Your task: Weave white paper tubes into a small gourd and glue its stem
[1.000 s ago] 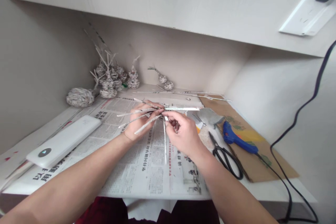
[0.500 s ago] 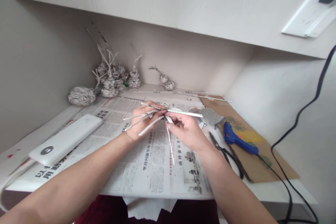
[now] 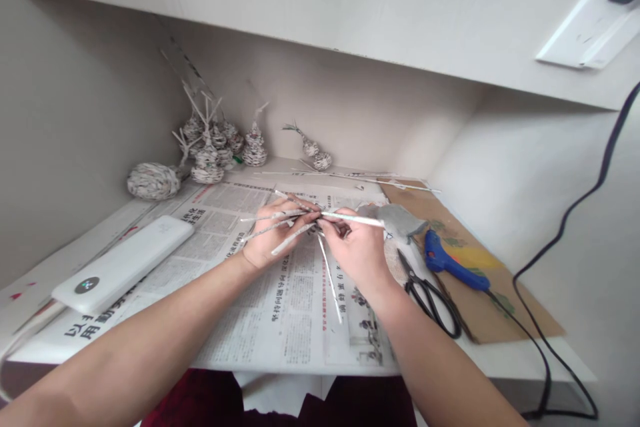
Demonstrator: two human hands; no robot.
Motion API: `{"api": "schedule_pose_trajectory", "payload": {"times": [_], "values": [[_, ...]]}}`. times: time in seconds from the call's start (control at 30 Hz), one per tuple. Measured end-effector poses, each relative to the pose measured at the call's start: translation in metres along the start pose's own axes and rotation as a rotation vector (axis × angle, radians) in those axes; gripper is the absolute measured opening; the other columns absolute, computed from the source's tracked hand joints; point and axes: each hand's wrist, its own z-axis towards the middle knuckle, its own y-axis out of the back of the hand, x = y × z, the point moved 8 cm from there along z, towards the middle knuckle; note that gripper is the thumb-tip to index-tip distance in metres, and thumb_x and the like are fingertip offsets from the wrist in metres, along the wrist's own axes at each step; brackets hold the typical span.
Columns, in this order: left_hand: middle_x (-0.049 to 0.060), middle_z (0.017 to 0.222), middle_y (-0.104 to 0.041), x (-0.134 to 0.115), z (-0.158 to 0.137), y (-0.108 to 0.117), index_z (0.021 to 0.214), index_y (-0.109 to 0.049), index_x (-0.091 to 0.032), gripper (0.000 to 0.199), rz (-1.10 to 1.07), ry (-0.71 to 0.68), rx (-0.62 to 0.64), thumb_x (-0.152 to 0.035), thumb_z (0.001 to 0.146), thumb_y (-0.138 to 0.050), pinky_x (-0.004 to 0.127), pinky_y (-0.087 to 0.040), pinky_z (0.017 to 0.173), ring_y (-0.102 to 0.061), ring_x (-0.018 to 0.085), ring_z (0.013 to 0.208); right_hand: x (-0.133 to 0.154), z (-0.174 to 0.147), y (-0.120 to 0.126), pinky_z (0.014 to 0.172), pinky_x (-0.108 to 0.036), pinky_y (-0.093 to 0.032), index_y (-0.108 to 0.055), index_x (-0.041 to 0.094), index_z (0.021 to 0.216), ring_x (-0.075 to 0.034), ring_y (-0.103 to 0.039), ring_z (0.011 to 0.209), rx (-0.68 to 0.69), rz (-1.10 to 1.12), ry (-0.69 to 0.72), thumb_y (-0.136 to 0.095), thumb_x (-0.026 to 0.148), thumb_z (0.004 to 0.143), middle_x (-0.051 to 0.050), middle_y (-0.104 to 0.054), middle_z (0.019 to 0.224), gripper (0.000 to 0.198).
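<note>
Rolled newspaper sticks [image 3: 270, 230] fan out from a crossing point between my two hands, above the newspaper-covered table. My left hand [image 3: 273, 233] is closed on them, with several sticks sticking out to the left over its fingers. Close against it, my right hand [image 3: 354, 240] pinches the sticks near the same crossing. One whitish stick [image 3: 357, 219] passes to the right over its fingers, and a thin one [image 3: 330, 280] slants down toward the table's front. The crossing itself is mostly covered by my fingertips.
Woven paper gourds [image 3: 207, 163] stand at the back left. A white power bank [image 3: 125, 263] lies on the newspaper [image 3: 250, 320]. To the right are black scissors [image 3: 430, 297], a grey cloth [image 3: 403, 220] and a blue glue gun [image 3: 455, 267] on cardboard [image 3: 525, 313]. Long paper sticks [image 3: 370, 179] lie behind.
My right hand has closed in on the crossing, its fingers now curled tighter. The thin hanging stick has swung slightly to the right. My left hand keeps its hold.
</note>
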Motion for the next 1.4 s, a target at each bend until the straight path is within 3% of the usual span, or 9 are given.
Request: {"api": "schedule_pose_trajectory", "payload": {"times": [0.13,0.3,0.4,0.6,0.8,1.0,1.2,1.3,1.4], "values": [[0.006,0.088,-0.075,0.007,-0.002,-0.002,0.086,-0.073,-0.019,0.008,0.015,0.052,0.005,-0.024,0.085,-0.066,0.035,-0.056,0.078,-0.069,0.020,0.083,-0.005,-0.001,-0.007,0.063,-0.026,-0.051,-0.072,0.019,0.083,-0.014,-0.064,0.063,0.009,0.154,-0.058,-0.065,0.029,0.083,-0.003,-0.073,0.077,0.012],[0.006,0.085,-0.074,0.023,-0.001,0.008,0.083,-0.073,-0.019,0.011,-0.043,0.177,-0.121,-0.029,0.082,-0.069,0.034,-0.058,0.075,-0.070,0.020,0.080,-0.005,-0.001,-0.019,0.077,-0.030,-0.055,-0.066,0.022,0.119,-0.016,-0.067,0.088,0.282,0.307,-0.079,-0.064,0.026,0.083,-0.006,-0.070,0.113,0.036],[0.006,0.083,-0.074,0.028,0.000,0.009,0.083,-0.073,-0.018,0.013,-0.112,0.248,-0.134,-0.031,0.081,-0.070,0.033,-0.059,0.073,-0.070,0.020,0.077,-0.007,-0.002,-0.021,0.085,-0.034,-0.055,-0.059,0.025,0.129,-0.017,-0.067,0.095,0.397,0.344,-0.068,-0.059,0.026,0.087,-0.006,-0.068,0.120,0.043],[0.007,0.081,-0.074,0.020,0.001,0.005,0.081,-0.073,-0.016,0.015,-0.159,0.257,-0.117,-0.031,0.079,-0.072,0.030,-0.060,0.068,-0.070,0.019,0.074,-0.014,0.004,-0.012,0.075,-0.032,-0.055,-0.071,0.023,0.110,-0.017,-0.068,0.083,0.230,0.300,-0.091,-0.060,0.032,0.087,-0.006,-0.073,0.105,0.027],[0.007,0.083,-0.075,0.018,0.000,0.002,0.082,-0.074,-0.017,0.013,-0.115,0.238,-0.063,-0.029,0.081,-0.069,0.030,-0.059,0.067,-0.070,0.019,0.074,-0.018,0.004,-0.011,0.071,-0.028,-0.053,-0.069,0.019,0.096,-0.017,-0.067,0.076,0.118,0.412,-0.162,-0.064,0.035,0.084,-0.005,-0.073,0.087,0.021],[0.007,0.082,-0.075,0.014,0.002,0.002,0.080,-0.074,-0.018,0.012,-0.068,0.193,-0.041,-0.029,0.081,-0.069,0.032,-0.058,0.073,-0.070,0.020,0.078,-0.010,0.003,-0.010,0.052,-0.025,-0.044,-0.069,0.020,0.087,-0.014,-0.059,0.057,0.136,0.150,-0.069,-0.055,0.037,0.090,-0.002,-0.069,0.076,0.022],[0.006,0.084,-0.075,0.013,0.003,0.002,0.080,-0.074,-0.019,0.010,-0.067,0.163,-0.027,-0.027,0.082,-0.067,0.032,-0.057,0.074,-0.070,0.020,0.079,-0.003,0.005,-0.007,0.067,-0.028,-0.047,-0.069,0.021,0.091,-0.019,-0.064,0.077,0.141,0.024,0.011,-0.047,0.031,0.094,-0.005,-0.071,0.084,0.024],[0.005,0.082,-0.075,0.012,0.003,0.002,0.080,-0.073,-0.019,0.009,-0.021,0.155,-0.019,-0.025,0.083,-0.067,0.033,-0.057,0.074,-0.069,0.019,0.076,-0.004,0.005,-0.008,0.071,-0.028,-0.048,-0.069,0.022,0.091,-0.018,-0.065,0.081,0.184,0.070,-0.009,-0.044,0.029,0.094,-0.004,-0.072,0.089,0.026],[0.005,0.081,-0.075,0.011,0.003,0.001,0.081,-0.074,-0.019,0.010,0.016,0.160,-0.003,-0.026,0.083,-0.066,0.033,-0.057,0.075,-0.069,0.019,0.076,-0.012,0.003,-0.013,0.067,-0.027,-0.049,-0.070,0.021,0.088,-0.017,-0.065,0.074,0.242,0.132,-0.080,-0.047,0.032,0.093,-0.002,-0.072,0.082,0.026]]}}
